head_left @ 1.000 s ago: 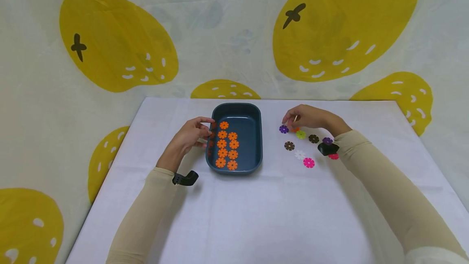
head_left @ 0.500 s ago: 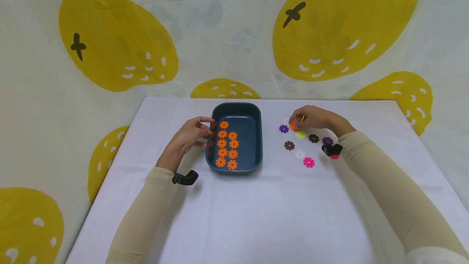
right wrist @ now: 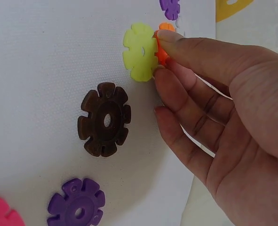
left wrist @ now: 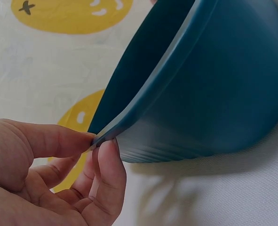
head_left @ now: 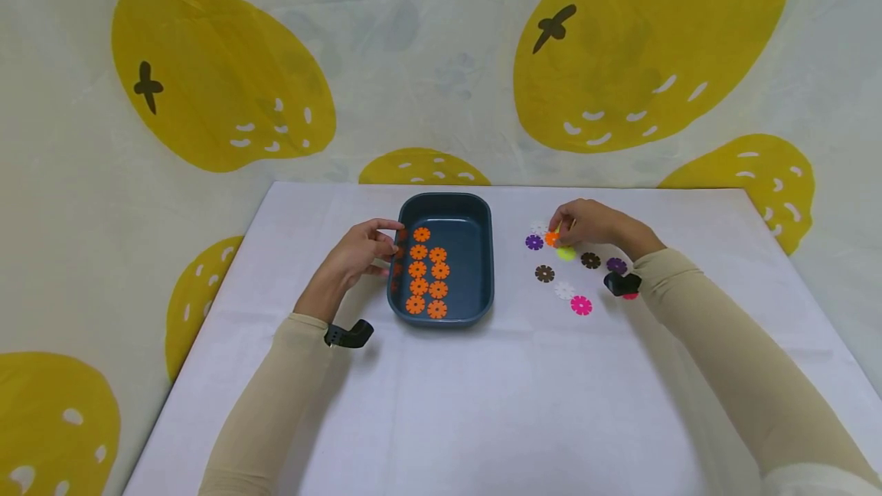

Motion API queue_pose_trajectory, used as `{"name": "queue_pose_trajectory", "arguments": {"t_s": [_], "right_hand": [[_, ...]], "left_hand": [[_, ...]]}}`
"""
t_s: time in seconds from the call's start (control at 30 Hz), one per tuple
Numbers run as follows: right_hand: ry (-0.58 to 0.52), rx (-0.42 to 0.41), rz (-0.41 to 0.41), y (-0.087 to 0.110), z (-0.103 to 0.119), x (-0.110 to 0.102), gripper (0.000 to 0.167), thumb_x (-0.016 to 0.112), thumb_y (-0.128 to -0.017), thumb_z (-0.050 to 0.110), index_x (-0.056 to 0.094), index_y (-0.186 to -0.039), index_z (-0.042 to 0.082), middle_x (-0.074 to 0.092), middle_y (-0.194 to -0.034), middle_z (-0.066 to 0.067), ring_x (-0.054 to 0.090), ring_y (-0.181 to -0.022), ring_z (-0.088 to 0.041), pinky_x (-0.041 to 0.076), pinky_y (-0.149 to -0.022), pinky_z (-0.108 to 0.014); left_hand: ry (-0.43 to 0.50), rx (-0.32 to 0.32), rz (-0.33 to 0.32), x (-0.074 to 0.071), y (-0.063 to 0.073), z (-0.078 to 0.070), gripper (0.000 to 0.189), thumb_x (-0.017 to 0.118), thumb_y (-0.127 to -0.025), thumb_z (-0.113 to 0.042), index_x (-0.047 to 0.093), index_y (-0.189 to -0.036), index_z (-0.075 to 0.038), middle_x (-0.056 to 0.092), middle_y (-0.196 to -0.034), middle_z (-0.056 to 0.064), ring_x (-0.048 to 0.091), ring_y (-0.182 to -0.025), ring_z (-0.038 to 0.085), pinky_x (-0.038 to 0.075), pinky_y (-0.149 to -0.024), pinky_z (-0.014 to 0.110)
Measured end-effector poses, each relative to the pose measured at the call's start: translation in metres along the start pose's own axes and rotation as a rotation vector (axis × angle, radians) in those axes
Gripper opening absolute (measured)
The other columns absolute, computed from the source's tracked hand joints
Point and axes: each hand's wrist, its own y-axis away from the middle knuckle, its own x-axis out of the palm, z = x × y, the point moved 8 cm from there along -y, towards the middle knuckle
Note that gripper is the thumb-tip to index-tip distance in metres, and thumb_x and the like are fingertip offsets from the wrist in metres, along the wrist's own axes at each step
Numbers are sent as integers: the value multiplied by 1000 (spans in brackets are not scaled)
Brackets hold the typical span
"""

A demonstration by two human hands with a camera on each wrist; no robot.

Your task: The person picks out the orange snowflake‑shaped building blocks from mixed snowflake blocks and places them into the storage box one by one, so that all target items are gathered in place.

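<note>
The left hand (head_left: 358, 252) pinches the left rim of a dark blue rectangular tray (head_left: 472, 266), thumb and finger meeting on its edge in the left wrist view. Several orange interlocking discs (head_left: 439, 271) lie in two columns on the tray's left half. Over loose discs on the right, the right hand (head_left: 586, 222) pinches another orange interlocking disc (right wrist: 162, 55), partly hidden by the thumb and fingers. A yellow-green disc (right wrist: 139, 52) lies right beside it, close to the fingertips. Near them are a purple disc (head_left: 534, 242) and a partly covered white disc (head_left: 539, 228).
Two brown discs, one of them a brown disc (head_left: 544, 273), lie nearer the front with a white disc (head_left: 564, 292) and a pink disc (head_left: 581, 305). Another purple disc (head_left: 616, 265) is by the right wrist. A white cloth covers the table (head_left: 441, 404).
My right hand has shifted slightly right, from above the purple and white discs onto the orange disc, uncovering the white one. My left hand and the tray stay put.
</note>
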Motion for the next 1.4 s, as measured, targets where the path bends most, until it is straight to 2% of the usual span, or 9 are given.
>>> {"name": "queue_pose_trajectory", "arguments": {"t_s": [0.23,0.43,0.73,1.03,1.23,1.4], "right_hand": [[12,39,-10,-2,-2,1,24,75,-91,12,67,-113,5,62,-90,-8,54,-85,-23,47,-77,-35],[23,28,-16,-2,-1,1,24,76,-91,13,67,-112,4,61,-90,-8,53,-87,-24,47,-77,-35],[28,48,-29,-1,0,2,26,77,-91,15,64,-111,6,61,-99,-9,53,-98,-28,48,-84,-39],[14,-34,-28,2,8,1,17,72,-93,9,64,-109,5,64,-102,-9,56,-98,-27,50,-88,-40],[15,-43,-45,3,10,-3,17,72,-94,10,63,-106,3,64,-99,-10,55,-94,-27,48,-84,-37],[28,-42,-30,6,12,-3,7,70,-95,10,68,-100,7,66,-97,-8,55,-95,-26,49,-86,-39]], "left_hand": [[5,0,0,0,0,0,42,54,-101,-1,58,-139,-19,54,-109,10,62,-98,29,59,-69,36],[9,-9,-3,0,-1,2,42,53,-100,-1,59,-137,-19,54,-110,11,62,-97,29,59,-68,36],[7,-3,-6,0,-1,2,43,56,-99,-1,59,-137,-20,54,-109,10,61,-96,29,59,-71,38],[11,-3,-3,0,0,2,42,56,-99,0,59,-137,-20,54,-108,10,61,-95,29,59,-71,39],[8,-11,-5,0,0,1,42,57,-99,-1,59,-136,-21,54,-108,10,62,-95,29,59,-71,39],[6,-19,-3,0,0,1,41,58,-100,-2,60,-136,-21,54,-109,10,62,-97,29,59,-73,40]]}}
